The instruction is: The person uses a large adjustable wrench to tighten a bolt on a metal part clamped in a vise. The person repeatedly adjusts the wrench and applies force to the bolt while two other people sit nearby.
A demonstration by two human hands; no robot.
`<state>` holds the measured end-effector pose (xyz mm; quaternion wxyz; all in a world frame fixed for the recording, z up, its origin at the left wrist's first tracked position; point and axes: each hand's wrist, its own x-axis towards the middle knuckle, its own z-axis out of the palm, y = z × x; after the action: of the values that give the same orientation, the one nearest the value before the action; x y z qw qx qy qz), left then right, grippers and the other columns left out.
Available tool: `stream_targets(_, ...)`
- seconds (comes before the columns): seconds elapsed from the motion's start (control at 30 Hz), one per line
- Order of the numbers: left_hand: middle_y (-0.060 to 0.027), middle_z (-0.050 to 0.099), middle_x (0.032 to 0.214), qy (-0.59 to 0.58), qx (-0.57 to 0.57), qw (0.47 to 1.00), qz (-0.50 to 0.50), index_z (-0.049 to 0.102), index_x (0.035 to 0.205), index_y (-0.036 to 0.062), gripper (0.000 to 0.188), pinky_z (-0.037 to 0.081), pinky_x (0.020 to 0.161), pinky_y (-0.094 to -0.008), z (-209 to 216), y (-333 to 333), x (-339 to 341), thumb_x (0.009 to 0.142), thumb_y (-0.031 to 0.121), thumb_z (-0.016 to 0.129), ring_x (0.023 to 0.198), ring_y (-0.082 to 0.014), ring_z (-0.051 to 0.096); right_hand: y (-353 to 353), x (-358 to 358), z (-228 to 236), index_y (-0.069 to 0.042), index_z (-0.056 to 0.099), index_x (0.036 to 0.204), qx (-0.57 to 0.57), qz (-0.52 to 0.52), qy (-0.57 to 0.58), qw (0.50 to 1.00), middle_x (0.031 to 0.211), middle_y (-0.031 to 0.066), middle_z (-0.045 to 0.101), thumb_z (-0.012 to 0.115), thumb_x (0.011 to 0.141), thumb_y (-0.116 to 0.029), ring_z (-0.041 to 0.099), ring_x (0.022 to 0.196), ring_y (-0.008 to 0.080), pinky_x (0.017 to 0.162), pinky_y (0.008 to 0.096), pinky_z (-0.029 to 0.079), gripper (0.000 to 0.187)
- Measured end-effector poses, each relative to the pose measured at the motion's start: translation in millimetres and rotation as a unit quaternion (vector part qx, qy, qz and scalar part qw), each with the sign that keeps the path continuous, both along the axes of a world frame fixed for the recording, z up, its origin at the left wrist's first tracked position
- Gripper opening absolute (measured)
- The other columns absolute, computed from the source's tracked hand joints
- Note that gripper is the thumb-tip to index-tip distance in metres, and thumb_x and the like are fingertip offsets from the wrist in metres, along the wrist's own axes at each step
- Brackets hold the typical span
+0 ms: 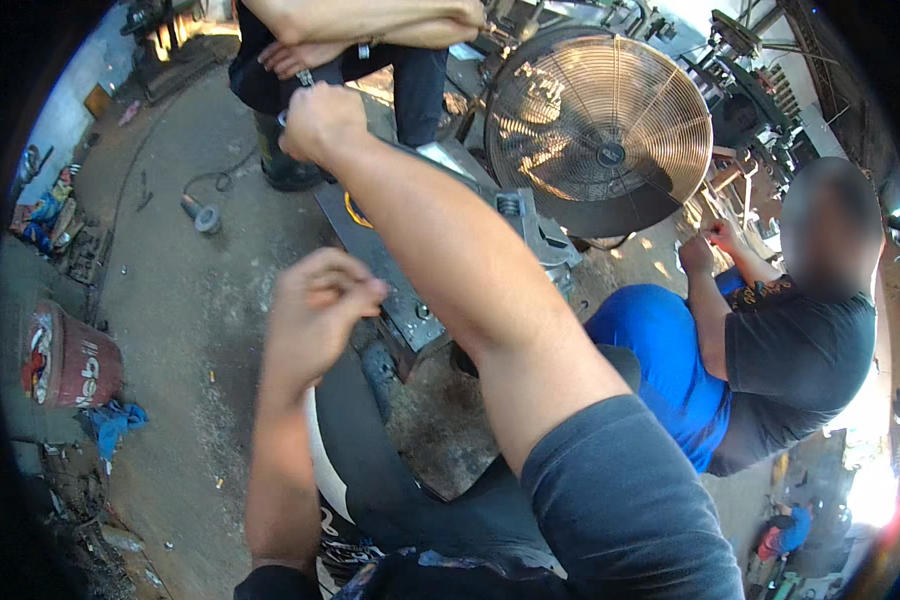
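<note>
My right hand (322, 125) is stretched far forward, closed in a fist beyond the low metal worktable (405, 305). What it grips, if anything, is hidden by the fingers. Nearer to me, my left hand (320, 310) hovers beside the table's left edge, fingers curled in and thumb tip close to them; nothing between them can be made out. A yellow curved item (356, 212) lies on the tabletop, partly covered by my right forearm. At the table's right side is a metal fixture (510, 205) with a coiled or threaded part. My right arm hides much of the table.
Across the table is a person with crossed forearms (370, 25). Another person in blue trousers (655, 340) sits at the right. A large round fan (610, 150) stands behind. A corded tool (205, 217) lies on the floor; a red bucket (80, 355) and blue cloth (118, 425) are at left.
</note>
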<state>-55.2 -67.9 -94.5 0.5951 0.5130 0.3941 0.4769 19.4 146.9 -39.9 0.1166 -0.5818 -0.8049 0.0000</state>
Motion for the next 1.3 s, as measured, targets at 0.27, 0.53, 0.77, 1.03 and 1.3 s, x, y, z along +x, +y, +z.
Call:
stream_targets(0.27,-0.0018,0.065,0.114,-0.143,-0.002,0.989,-0.021,0.065,0.127,0.0062,0.042,0.047,0.096,-0.0349,-31.8,49.7,128.3,0.098,0.035,0.074,0.102,-0.0152,0.058,-39.2,-22.0,-20.8,-0.014,0.08,0.113,-0.079,0.007,-0.062,0.995,0.12,0.0072,0.077,0.063,0.095,-0.018,0.074,0.111,0.0236,0.087,0.0388,0.059,0.025)
stream_targets(0.53,-0.0116,0.068,0.11,-0.194,-0.091,0.976,0.034,0.069,0.123,0.0078,0.052,0.051,0.093,-0.0354,-34.8,70.0,167.9,0.106,0.054,0.051,0.104,-0.0186,0.066,-46.3,-32.9,28.4,-0.004,0.076,0.107,0.067,0.079,0.106,0.989,0.104,0.0176,0.077,0.07,0.091,-0.026,0.077,0.098,0.0289,0.082,0.0409,0.061,0.028)
stream_targets(0.77,-0.0126,0.05,0.141,-0.14,0.289,0.945,-0.068,0.022,0.157,0.0064,0.089,0.046,0.107,-0.0388,-27.7,64.5,170.9,0.092,0.033,0.075,0.127,-0.0246,0.057,-7.7,36.9,150.1,-0.004,0.076,0.109,0.244,0.094,-0.092,0.961,0.1,0.0191,0.076,0.074,0.083,-0.027,0.076,0.091,0.0288,0.081,0.0396,0.06,0.035)
stream_targets(1.03,-0.0148,0.074,0.105,-0.159,0.229,0.955,-0.101,0.043,0.151,-0.0073,0.104,0.055,0.095,-0.0323,-7.3,57.6,184.0,0.068,0.023,0.097,0.096,-0.0168,0.071,5.9,325.0,212.2,-0.014,0.059,0.128,0.079,0.0,0.651,0.755,0.1,0.0084,0.076,0.054,0.104,-0.03,0.072,0.085,0.0305,0.066,0.0456,0.056,0.029)
stream_targets(1.3,-0.0248,0.072,0.119,-0.017,0.272,0.962,-0.018,0.049,0.15,-0.0042,0.108,0.054,0.1,-0.0395,-9.3,52.1,201.9,0.062,0.033,0.098,0.11,-0.0271,0.071,-67.4,421.9,144.9,0.0,0.054,0.11,0.111,-0.03,0.786,0.607,0.079,0.0049,0.05,0.048,0.11,-0.044,0.047,0.066,0.0156,0.058,0.0312,0.047,0.045)
